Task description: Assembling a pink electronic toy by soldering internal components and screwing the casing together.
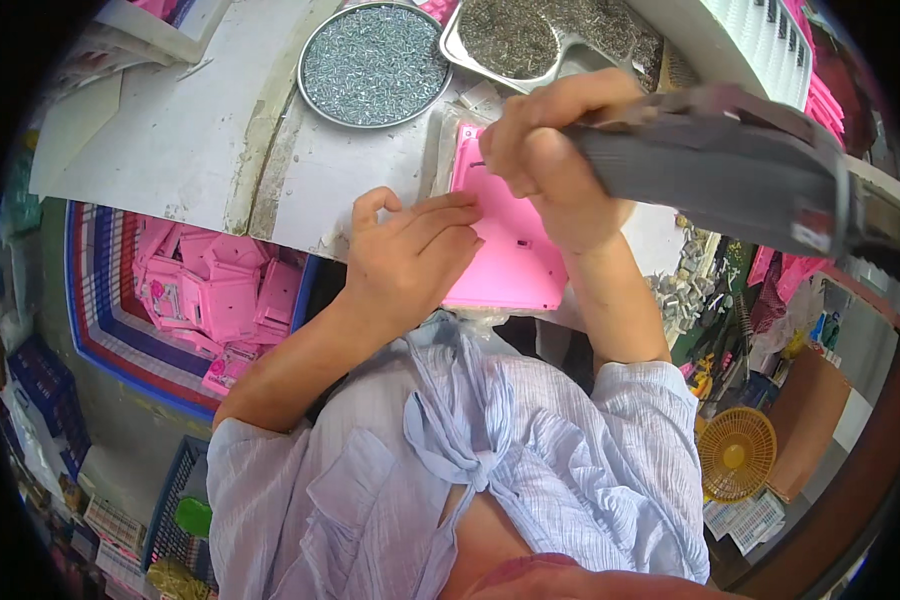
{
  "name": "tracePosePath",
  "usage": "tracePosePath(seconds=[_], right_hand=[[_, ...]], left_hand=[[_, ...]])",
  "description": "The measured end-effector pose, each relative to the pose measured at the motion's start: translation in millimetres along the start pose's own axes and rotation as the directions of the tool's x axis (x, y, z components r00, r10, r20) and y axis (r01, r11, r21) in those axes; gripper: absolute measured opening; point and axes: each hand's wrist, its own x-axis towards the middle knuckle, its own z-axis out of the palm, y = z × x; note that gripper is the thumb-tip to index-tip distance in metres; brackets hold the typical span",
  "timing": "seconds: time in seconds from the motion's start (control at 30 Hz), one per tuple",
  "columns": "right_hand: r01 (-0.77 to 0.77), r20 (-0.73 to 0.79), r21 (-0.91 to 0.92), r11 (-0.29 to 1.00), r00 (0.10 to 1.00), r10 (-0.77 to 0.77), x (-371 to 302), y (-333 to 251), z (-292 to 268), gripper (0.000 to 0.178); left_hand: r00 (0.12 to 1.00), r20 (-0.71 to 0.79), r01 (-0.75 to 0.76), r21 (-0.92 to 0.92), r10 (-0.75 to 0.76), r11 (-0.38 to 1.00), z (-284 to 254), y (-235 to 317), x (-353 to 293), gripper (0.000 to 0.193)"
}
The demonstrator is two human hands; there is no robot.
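A flat pink plastic panel [510, 245] lies on the white worktop in front of me, over a clear plastic sheet. My left hand [410, 245] rests at the panel's left side, its longer fingers stretched onto the pink surface and one finger bent upward. My right hand [570, 160] is wrapped round a dark grey electric screwdriver [715, 170], raised over the panel's upper right part. The tool's body leans off to the right, close to the camera. Its tip is hidden behind my right hand. Small dark holes show in the panel.
A round metal tray [375, 65] of small silvery pins stands at the back. Beside it, a steel tray [510, 35] holds small brownish metal parts. To the left, a blue-rimmed basket [90, 290] contains pink parts [220, 290]. Small metal pieces [680, 295] and a yellow basket [735, 455] are on the right.
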Motion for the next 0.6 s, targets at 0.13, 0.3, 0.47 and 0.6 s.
tracePosePath(seconds=[0.13, 0.3, 0.47, 0.6], right_hand=[[-0.001, 0.124, -0.183, 0.983, 0.992, 0.024, -1, 10, -1, 0.022], [-0.013, 0.116, 0.022, 1.000, 0.993, 0.010, 5, 6, -3, 0.024], [0.024, 0.138, 0.263, 0.965, 0.988, -0.062, 9, -56, -4, 0.027], [-0.028, 0.167, 0.264, 0.964, 0.986, -0.017, -5, -68, 1, 0.028]], left_hand=[[0.999, 0.042, -0.001, 0.059, -0.002, 0.998, -2, 3, -5, 0.009], [0.998, 0.051, 0.022, -0.011, -0.021, 1.000, -5, 3, -1, 0.009], [0.977, 0.030, 0.212, -0.251, -0.212, 0.944, -11, -2, 8, 0.014], [0.983, 0.038, 0.181, -0.240, -0.177, 0.954, -21, 3, 11, 0.019]])
